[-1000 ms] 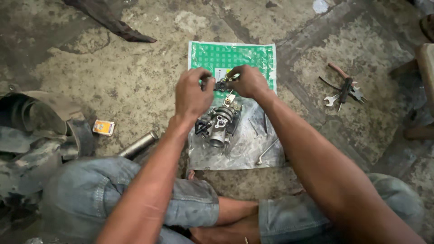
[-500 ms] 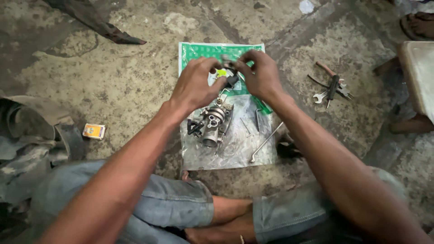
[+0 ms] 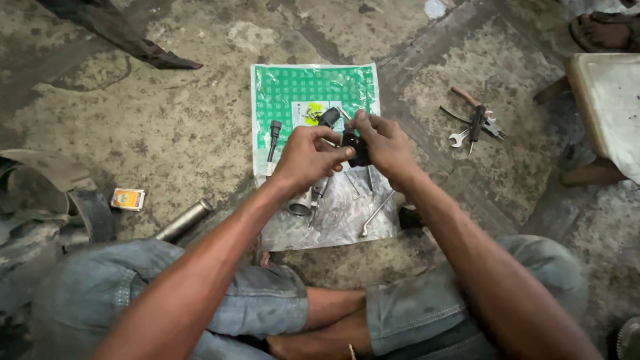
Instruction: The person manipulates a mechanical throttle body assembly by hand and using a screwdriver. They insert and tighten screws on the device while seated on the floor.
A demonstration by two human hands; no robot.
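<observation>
**Clearly, both hands work on one small black part**

Both hands meet above the plastic sheet that lies on the concrete floor. The left hand and the right hand close their fingers on the same small black part; each grip is tight around it, thumb against fingertips, and the part is lifted off the sheet. I judge that the step in hand is fitting or turning this piece by finger force. The next move seems to call for a steady hold from one hand while the other twists or presses, because the part is small and half hidden by the fingers.

Just below the grip lies one metal assembly, partly covered by the left wrist. Left of the grip lies one black plug with its cable. Below and right of the grip lies one thin bent rod.

Well to the right of the grip is one heap of hand tools; I count one spanner and one pair of pliers surely, more I cannot tell. Far to the left are one metal tube and one small orange box.
</observation>
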